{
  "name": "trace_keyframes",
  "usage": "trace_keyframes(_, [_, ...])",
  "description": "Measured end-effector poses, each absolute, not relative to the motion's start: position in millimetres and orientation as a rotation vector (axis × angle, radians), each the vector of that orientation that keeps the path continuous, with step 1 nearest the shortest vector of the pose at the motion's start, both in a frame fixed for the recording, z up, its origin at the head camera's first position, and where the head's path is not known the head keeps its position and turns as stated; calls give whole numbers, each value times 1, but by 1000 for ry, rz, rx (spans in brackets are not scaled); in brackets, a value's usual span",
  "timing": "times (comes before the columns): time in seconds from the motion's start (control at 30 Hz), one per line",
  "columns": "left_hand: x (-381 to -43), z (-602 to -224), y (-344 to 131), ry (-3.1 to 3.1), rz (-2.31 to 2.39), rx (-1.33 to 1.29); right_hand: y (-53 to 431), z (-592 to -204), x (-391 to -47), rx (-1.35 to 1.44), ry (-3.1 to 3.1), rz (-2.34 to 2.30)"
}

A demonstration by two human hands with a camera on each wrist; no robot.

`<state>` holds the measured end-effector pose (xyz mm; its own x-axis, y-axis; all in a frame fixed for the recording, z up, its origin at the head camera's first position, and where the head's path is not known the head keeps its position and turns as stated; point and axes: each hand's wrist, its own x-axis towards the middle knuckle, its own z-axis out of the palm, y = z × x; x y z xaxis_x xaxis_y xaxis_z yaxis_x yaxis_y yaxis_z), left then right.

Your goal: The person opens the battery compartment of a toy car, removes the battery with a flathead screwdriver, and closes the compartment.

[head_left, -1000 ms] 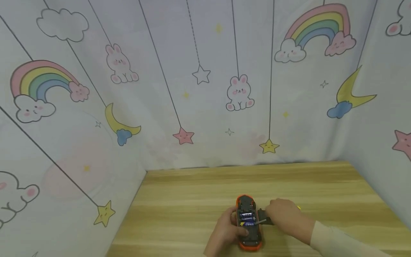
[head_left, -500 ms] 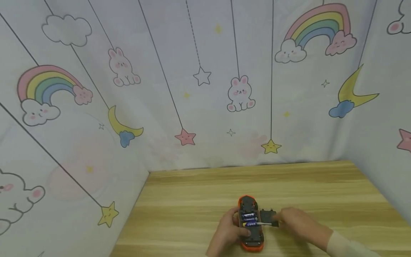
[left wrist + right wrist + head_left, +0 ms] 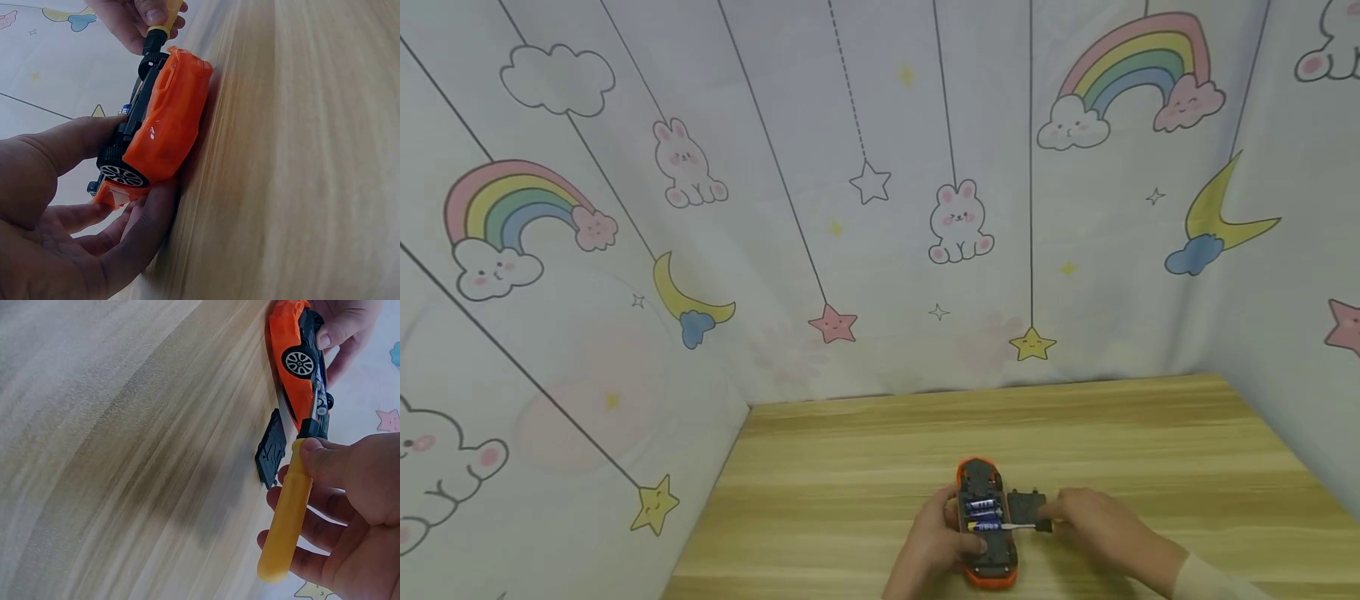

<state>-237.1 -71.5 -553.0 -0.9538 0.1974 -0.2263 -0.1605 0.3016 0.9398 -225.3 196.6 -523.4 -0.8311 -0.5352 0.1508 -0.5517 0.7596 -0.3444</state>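
An orange toy car [image 3: 992, 578] lies upside down on the table, its black underside up. Two or more blue batteries [image 3: 985, 527] show in its uncovered battery compartment. My left hand [image 3: 925, 542] holds the car from the left, thumb on the underside; in the left wrist view, its fingers curl beneath the orange body. My right hand [image 3: 1093, 521] grips a screwdriver with a yellow handle [image 3: 287, 519] and black collar. The metal shaft [image 3: 1018, 527] reaches into the compartment beside the lower battery; exact tip contact cannot be made out.
A black battery cover [image 3: 1025, 504] lies on the table just right of the car, beside the screwdriver. The wood-grain tabletop [image 3: 850, 458] ends at a white cloth wall [image 3: 910, 358] printed with rabbits, stars and rainbows, which also rises at both sides.
My right hand has shifted right, uncovering more of the battery cover. The screwdriver now lies at a flatter slant, its shaft still over the batteries. My left hand keeps its hold on the car.
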Motion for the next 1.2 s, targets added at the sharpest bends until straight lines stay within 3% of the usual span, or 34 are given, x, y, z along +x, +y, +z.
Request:
trace_keyframes(0.7, [-238, -555, -75, 2256, 1711, 58, 207, -525, -220, 584, -2911, 809])
trace_keyframes(1.0, [-242, -555, -74, 2240, 1708, 41, 209, -530, -223, 173, -3040, 934])
trace_keyframes(1.2, [-237, -557, -75, 2167, 1803, 61, 215, -539, -229, 58, -3062, 993])
